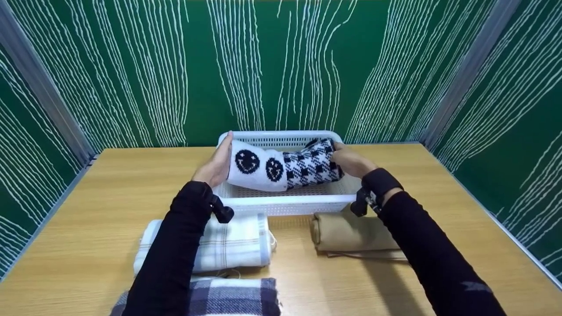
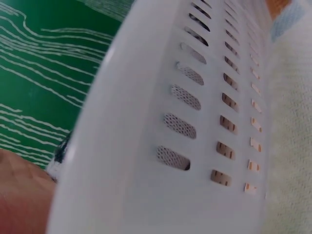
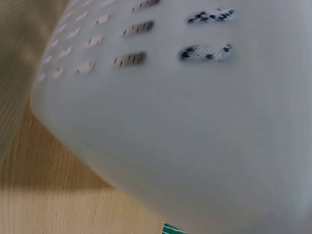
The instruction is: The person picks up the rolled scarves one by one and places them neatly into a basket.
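A knitted roll (image 1: 303, 170) crossed the basket (image 1: 281, 201), mid-frame.
Right hand (image 1: 353, 161) gripped one end; left hand (image 1: 217, 162) touched the other, hold unclear; uneven release might have unrolled it.

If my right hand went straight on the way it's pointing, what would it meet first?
Most likely the houndstooth cloth, which your right hand touches at its end. How deep the fingertips sit there is unclear.

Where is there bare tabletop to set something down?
The light wooden table is bare left and right of the white perforated plastic basket, and between the white plaid cloth roll and folded tan cloth. Crowded: the basket, where the left hand and right hand flank a black-and-white knitted bundle.
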### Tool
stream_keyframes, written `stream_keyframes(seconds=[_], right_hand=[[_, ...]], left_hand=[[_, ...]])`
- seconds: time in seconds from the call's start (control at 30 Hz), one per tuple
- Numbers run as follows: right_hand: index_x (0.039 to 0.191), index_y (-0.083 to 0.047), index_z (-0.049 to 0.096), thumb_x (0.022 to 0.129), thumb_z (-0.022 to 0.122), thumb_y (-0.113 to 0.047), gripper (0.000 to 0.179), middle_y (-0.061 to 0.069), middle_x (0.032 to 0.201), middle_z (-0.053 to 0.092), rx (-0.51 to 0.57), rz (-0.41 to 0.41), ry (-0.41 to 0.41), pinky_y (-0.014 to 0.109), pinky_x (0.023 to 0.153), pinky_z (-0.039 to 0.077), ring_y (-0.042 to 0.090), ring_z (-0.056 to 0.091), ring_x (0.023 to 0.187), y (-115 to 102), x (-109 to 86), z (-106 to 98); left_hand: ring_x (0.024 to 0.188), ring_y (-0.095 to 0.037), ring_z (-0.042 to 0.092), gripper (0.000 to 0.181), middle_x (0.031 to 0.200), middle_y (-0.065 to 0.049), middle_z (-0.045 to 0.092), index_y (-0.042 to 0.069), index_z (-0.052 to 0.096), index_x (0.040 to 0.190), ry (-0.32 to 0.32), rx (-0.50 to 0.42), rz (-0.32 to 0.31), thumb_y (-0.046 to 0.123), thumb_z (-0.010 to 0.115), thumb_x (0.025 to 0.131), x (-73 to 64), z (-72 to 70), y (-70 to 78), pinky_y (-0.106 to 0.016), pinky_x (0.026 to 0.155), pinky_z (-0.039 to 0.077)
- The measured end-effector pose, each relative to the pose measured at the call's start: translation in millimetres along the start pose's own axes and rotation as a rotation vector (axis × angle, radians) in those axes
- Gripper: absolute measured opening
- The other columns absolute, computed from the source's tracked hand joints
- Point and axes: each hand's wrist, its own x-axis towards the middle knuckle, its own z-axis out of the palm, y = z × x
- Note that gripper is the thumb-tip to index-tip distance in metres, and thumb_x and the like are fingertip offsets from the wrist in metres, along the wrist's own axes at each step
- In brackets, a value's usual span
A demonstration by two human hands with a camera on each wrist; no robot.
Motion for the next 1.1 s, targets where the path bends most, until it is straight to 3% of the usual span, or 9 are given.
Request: stream_keyframes(seconds=[0.1, 0.27, 0.43, 0.7, 0.9, 1.1], right_hand=[[0.145, 0.004, -0.02, 0.087, 0.026, 0.007, 0.073, 0.019, 0.153, -0.023, 0.016, -0.007, 0.018, 0.045, 0.112, -0.005, 0.032, -0.019, 0.139, -3.3, -1.7, -1.2], [0.144, 0.006, -0.019, 0.086, 0.025, 0.009, 0.073, 0.022, 0.153, -0.021, 0.041, -0.031, 0.025, 0.046, 0.112, -0.003, 0.034, -0.018, 0.139, -4.1, -6.2, 0.8], [0.142, 0.008, -0.021, 0.087, 0.025, 0.01, 0.073, 0.024, 0.151, -0.023, 0.103, -0.055, 0.004, 0.043, 0.113, -0.003, 0.034, -0.019, 0.138, -3.7, -12.8, 2.1], [0.145, 0.008, -0.015, 0.085, 0.03, 0.013, 0.075, 0.025, 0.153, -0.016, 0.223, -0.057, 0.026, 0.04, 0.114, 0.003, 0.034, -0.009, 0.141, -5.0, -25.1, -5.1], [0.145, 0.007, -0.016, 0.087, 0.029, 0.014, 0.073, 0.025, 0.154, -0.012, 0.266, -0.083, 0.009, 0.039, 0.114, 0.004, 0.032, -0.006, 0.142, -4.3, -34.1, -10.5], [0.147, 0.005, -0.012, 0.091, 0.03, 0.013, 0.071, 0.026, 0.155, -0.007, 0.284, -0.119, 0.001, 0.04, 0.115, 0.005, 0.033, -0.001, 0.142, -7.8, -42.0, -1.6]], left_hand=[[0.14, -0.02, 0.008, 0.068, 0.157, -0.002, 0.004, 0.022, 0.005, 0.153, -0.01, 0.01, -0.012, 0.06, 0.012, 0.097, -2.1, -0.6, 2.2, -0.043, 0.114, 0.003], [0.131, -0.03, 0.03, 0.066, 0.145, -0.013, 0.03, 0.017, 0.024, 0.145, -0.023, -0.018, -0.024, 0.06, 0.011, 0.097, -10.8, -3.0, -0.3, -0.051, 0.108, 0.02], [0.128, -0.032, 0.033, 0.065, 0.142, -0.016, 0.034, 0.016, 0.026, 0.144, -0.034, -0.002, -0.044, 0.059, 0.01, 0.097, -17.4, -2.0, 2.0, -0.057, 0.105, 0.021], [0.14, -0.032, 0.011, 0.066, 0.153, -0.014, 0.016, 0.017, 0.014, 0.151, -0.02, 0.021, -0.076, 0.057, 0.014, 0.099, -26.3, 4.5, 20.0, -0.068, 0.105, 0.003], [0.143, -0.029, 0.003, 0.064, 0.157, -0.012, 0.007, 0.017, 0.009, 0.153, -0.023, 0.016, -0.045, 0.054, 0.017, 0.101, -37.0, 6.3, 25.5, -0.064, 0.108, 0.003], [0.143, -0.026, -0.013, 0.068, 0.157, -0.01, -0.016, 0.014, -0.009, 0.153, -0.016, -0.005, 0.002, 0.05, 0.019, 0.102, -61.2, -2.5, 25.5, -0.059, 0.11, -0.001]])
